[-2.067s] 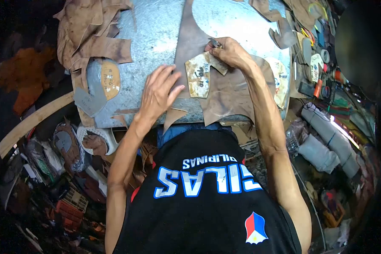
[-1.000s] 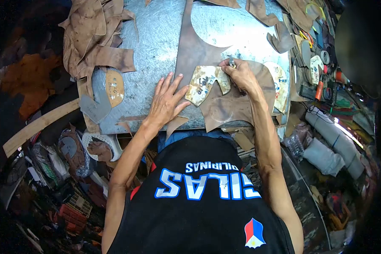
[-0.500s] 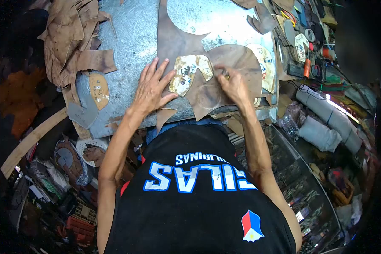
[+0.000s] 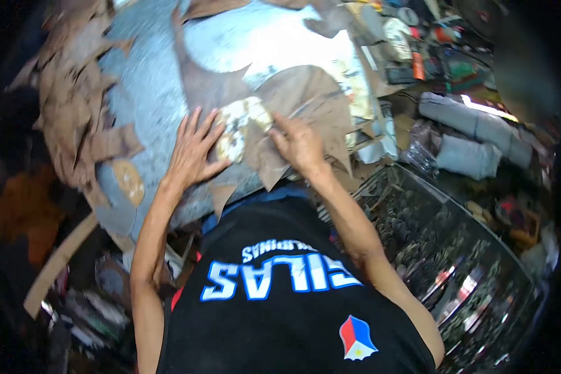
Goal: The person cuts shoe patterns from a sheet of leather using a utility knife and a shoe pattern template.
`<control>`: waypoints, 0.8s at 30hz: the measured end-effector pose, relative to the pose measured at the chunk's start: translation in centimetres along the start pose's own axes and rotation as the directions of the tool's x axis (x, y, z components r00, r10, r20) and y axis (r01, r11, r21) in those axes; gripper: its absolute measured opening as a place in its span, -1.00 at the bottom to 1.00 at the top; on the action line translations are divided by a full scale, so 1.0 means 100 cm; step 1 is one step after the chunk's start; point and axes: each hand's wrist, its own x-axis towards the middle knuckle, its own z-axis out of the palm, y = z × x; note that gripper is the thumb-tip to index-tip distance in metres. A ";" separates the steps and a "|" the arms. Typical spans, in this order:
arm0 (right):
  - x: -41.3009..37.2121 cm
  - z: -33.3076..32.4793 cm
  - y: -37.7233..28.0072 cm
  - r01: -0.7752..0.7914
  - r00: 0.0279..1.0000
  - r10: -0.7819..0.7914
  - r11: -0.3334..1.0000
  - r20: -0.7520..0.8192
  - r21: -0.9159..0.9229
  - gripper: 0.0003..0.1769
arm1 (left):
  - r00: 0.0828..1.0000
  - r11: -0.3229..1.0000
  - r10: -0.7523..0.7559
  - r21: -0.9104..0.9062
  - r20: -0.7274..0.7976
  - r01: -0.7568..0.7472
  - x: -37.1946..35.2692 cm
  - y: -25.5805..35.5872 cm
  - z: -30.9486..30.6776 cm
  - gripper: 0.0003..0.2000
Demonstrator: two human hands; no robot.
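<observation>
My left hand [image 4: 195, 151] lies flat with fingers spread at the left edge of a stained, pale pattern piece [image 4: 232, 134] with handwriting on it. The pattern sits on a brown leather sheet [image 4: 315, 93]. At the pattern's right edge is my right hand [image 4: 298, 144], its fingers curled and the thumb near the index finger. Motion blur hides what they hold, if anything. The leather's lower edge shows pointed, cut outlines.
Under the leather is a scratched metal work surface [image 4: 144, 68]. Leather scraps [image 4: 75, 93] pile up at the left beside a tan pattern piece [image 4: 128, 181]. Tools and an orange-handled item [image 4: 418, 65] lie at upper right, with wrapped rolls [image 4: 474, 121] below them.
The camera view has shifted and blurred, so the table and both hands appear further left and lower. The leather's right part now shows a point hanging down near the right forearm.
</observation>
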 end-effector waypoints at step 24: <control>0.008 -0.001 -0.003 0.006 0.999 -0.006 1.000 0.048 -0.005 -0.55 | 0.981 0.988 -0.147 0.025 -0.125 0.151 -0.005 0.033 0.021 -0.13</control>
